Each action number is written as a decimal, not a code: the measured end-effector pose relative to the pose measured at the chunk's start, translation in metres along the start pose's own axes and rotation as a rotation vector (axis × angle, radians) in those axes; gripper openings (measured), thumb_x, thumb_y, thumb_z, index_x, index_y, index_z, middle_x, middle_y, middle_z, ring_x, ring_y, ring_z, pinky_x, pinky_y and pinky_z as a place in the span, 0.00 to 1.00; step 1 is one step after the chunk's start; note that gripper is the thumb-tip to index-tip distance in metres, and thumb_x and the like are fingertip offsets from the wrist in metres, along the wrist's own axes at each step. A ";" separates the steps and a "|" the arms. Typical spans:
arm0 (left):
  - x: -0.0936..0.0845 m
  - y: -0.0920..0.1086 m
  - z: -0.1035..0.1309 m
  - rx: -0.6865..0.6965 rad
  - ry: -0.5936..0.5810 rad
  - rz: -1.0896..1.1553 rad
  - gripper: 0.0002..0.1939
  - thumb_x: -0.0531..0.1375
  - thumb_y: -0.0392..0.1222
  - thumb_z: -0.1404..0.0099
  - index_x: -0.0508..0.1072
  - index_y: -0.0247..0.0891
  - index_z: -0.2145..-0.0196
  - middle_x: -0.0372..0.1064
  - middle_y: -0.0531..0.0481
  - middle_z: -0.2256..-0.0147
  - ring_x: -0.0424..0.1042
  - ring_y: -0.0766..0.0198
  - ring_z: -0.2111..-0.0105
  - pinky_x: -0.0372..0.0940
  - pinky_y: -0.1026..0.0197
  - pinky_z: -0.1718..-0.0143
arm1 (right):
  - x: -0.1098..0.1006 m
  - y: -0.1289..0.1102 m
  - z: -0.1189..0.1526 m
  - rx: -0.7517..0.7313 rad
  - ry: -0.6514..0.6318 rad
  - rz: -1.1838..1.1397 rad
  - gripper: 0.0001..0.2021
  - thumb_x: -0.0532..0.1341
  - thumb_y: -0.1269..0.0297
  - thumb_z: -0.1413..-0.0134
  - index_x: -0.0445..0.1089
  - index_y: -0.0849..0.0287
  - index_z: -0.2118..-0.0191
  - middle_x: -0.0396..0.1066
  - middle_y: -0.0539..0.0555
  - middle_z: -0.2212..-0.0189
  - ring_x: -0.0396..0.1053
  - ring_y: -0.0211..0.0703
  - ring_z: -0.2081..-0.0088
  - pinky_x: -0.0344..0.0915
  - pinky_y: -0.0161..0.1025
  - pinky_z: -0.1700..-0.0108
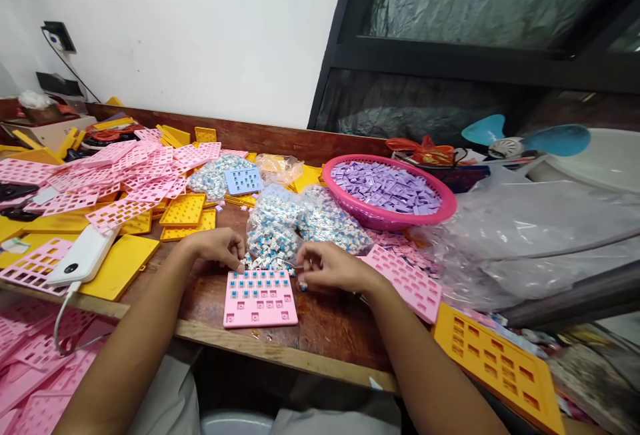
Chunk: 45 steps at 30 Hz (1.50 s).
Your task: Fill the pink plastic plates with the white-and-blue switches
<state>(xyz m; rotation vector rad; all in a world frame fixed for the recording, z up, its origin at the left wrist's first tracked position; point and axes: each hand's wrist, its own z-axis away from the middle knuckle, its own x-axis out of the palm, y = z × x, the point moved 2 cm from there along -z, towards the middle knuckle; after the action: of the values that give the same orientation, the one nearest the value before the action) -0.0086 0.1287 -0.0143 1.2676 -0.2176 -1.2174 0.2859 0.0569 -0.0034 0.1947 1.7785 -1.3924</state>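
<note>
A pink keyboard plate [267,318] lies near the table's front edge, its upper rows filled with blue-and-white keyboard switches [250,283]. Several sockets lower down are bare. My left hand [217,248] is closed at the plate's upper left corner, fingertips at loose switches; what they pinch is too small to make out. Just right of the plate, my right hand [333,268] is closed, with a small keyboard switch [303,286] at its thumb tip. A thin metallic sliver shows by its fingers. Behind both hands, clear bags [275,215] spill loose switches onto the table.
A pink basket [390,218] of purple pieces stands behind on the right. Pink plates [125,168] and yellow trays [183,210] pile up on the left, beside a white power bank [85,255] with a cable. Another pink plate [403,281] and a yellow plate [495,361] lie right.
</note>
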 end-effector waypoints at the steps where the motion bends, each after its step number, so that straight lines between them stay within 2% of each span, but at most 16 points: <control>1: 0.002 -0.002 -0.003 -0.009 0.005 0.001 0.24 0.74 0.54 0.54 0.73 0.36 0.67 0.74 0.53 0.75 0.69 0.65 0.78 0.61 0.65 0.77 | 0.000 -0.002 0.004 0.003 -0.110 -0.004 0.12 0.71 0.66 0.56 0.74 0.57 0.62 0.73 0.48 0.73 0.69 0.40 0.73 0.60 0.33 0.72; 2: 0.003 -0.003 -0.005 -0.012 0.006 0.003 0.23 0.74 0.53 0.54 0.72 0.37 0.68 0.73 0.53 0.76 0.69 0.65 0.79 0.61 0.66 0.77 | 0.001 -0.002 0.007 0.007 -0.166 0.015 0.14 0.73 0.67 0.59 0.75 0.56 0.63 0.73 0.47 0.73 0.68 0.39 0.73 0.58 0.32 0.74; 4: 0.005 -0.004 -0.009 -0.012 0.005 0.012 0.22 0.73 0.53 0.53 0.72 0.37 0.68 0.72 0.54 0.77 0.70 0.65 0.79 0.62 0.66 0.77 | 0.004 -0.002 0.007 0.008 -0.169 0.084 0.13 0.74 0.69 0.63 0.76 0.56 0.66 0.72 0.47 0.75 0.67 0.38 0.74 0.55 0.32 0.75; 7: 0.007 -0.003 -0.010 0.001 0.020 0.016 0.19 0.70 0.52 0.50 0.72 0.37 0.67 0.72 0.54 0.76 0.71 0.65 0.78 0.64 0.65 0.75 | 0.009 -0.001 0.002 0.023 -0.181 0.088 0.06 0.72 0.68 0.58 0.77 0.57 0.70 0.72 0.47 0.76 0.67 0.39 0.74 0.56 0.32 0.73; 9: 0.007 -0.002 -0.009 0.012 0.039 0.007 0.18 0.70 0.49 0.49 0.72 0.37 0.66 0.73 0.54 0.76 0.70 0.64 0.77 0.64 0.65 0.75 | 0.008 -0.004 0.000 0.027 -0.191 -0.001 0.06 0.71 0.64 0.53 0.77 0.58 0.67 0.73 0.49 0.75 0.68 0.40 0.72 0.59 0.33 0.71; 14: 0.006 0.000 -0.006 0.042 0.087 -0.036 0.14 0.67 0.44 0.50 0.74 0.37 0.64 0.73 0.55 0.77 0.70 0.65 0.78 0.62 0.66 0.75 | 0.002 -0.018 0.000 -0.014 -0.152 -0.311 0.14 0.66 0.53 0.43 0.77 0.57 0.58 0.75 0.52 0.67 0.70 0.42 0.68 0.65 0.35 0.67; 18: 0.003 0.001 -0.003 0.080 0.130 -0.088 0.09 0.63 0.41 0.47 0.77 0.37 0.67 0.73 0.54 0.76 0.69 0.65 0.77 0.60 0.67 0.75 | 0.011 -0.016 -0.002 0.037 -0.172 -0.486 0.15 0.67 0.51 0.44 0.77 0.57 0.60 0.73 0.50 0.72 0.67 0.37 0.75 0.62 0.33 0.71; 21: 0.003 0.002 -0.002 0.108 0.136 -0.123 0.07 0.61 0.39 0.47 0.78 0.37 0.71 0.73 0.53 0.75 0.68 0.66 0.77 0.59 0.67 0.75 | 0.018 -0.012 -0.005 0.059 -0.177 -0.546 0.16 0.70 0.51 0.47 0.77 0.58 0.61 0.72 0.49 0.74 0.66 0.36 0.76 0.61 0.33 0.72; 26: 0.002 0.002 -0.003 0.093 0.148 -0.137 0.09 0.62 0.38 0.49 0.79 0.38 0.68 0.73 0.54 0.76 0.68 0.65 0.78 0.58 0.67 0.76 | 0.024 -0.015 -0.008 0.025 -0.134 -0.491 0.16 0.70 0.51 0.48 0.77 0.58 0.61 0.74 0.51 0.70 0.69 0.39 0.70 0.66 0.35 0.67; 31: 0.001 0.002 0.001 0.061 0.109 -0.111 0.09 0.66 0.44 0.48 0.78 0.37 0.69 0.75 0.52 0.75 0.70 0.65 0.76 0.60 0.67 0.75 | 0.027 -0.020 -0.010 -0.049 -0.011 -0.374 0.13 0.68 0.53 0.45 0.78 0.57 0.61 0.77 0.54 0.62 0.73 0.45 0.61 0.69 0.39 0.57; 35: 0.004 -0.001 0.000 -0.006 0.040 -0.070 0.12 0.69 0.46 0.51 0.77 0.36 0.71 0.74 0.51 0.78 0.71 0.62 0.78 0.62 0.65 0.77 | 0.028 -0.025 -0.011 -0.088 0.081 -0.331 0.10 0.69 0.55 0.45 0.80 0.56 0.62 0.77 0.55 0.62 0.74 0.46 0.60 0.69 0.41 0.56; 39: 0.005 -0.003 -0.001 -0.019 0.038 -0.051 0.11 0.68 0.47 0.48 0.78 0.36 0.71 0.75 0.49 0.76 0.73 0.60 0.77 0.66 0.63 0.75 | 0.029 -0.029 -0.010 -0.149 0.132 -0.251 0.09 0.67 0.56 0.42 0.80 0.55 0.62 0.77 0.56 0.60 0.73 0.48 0.56 0.69 0.45 0.50; 42: 0.005 0.000 0.000 0.014 0.070 -0.081 0.08 0.65 0.43 0.47 0.79 0.36 0.69 0.75 0.49 0.75 0.73 0.61 0.76 0.67 0.64 0.74 | 0.034 -0.030 -0.007 -0.107 0.161 -0.255 0.12 0.68 0.58 0.43 0.79 0.56 0.56 0.78 0.55 0.60 0.74 0.48 0.58 0.70 0.44 0.54; 45: 0.004 0.002 0.000 0.051 0.102 -0.122 0.07 0.62 0.39 0.46 0.79 0.36 0.69 0.75 0.51 0.75 0.72 0.63 0.76 0.66 0.66 0.73 | 0.042 -0.036 -0.004 -0.063 0.101 -0.243 0.12 0.68 0.62 0.45 0.78 0.56 0.54 0.79 0.54 0.60 0.75 0.46 0.61 0.71 0.41 0.59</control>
<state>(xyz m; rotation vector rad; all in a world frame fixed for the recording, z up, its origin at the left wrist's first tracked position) -0.0055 0.1254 -0.0143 1.4003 -0.0985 -1.2529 0.2365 0.0317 -0.0066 0.0148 1.9783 -1.5159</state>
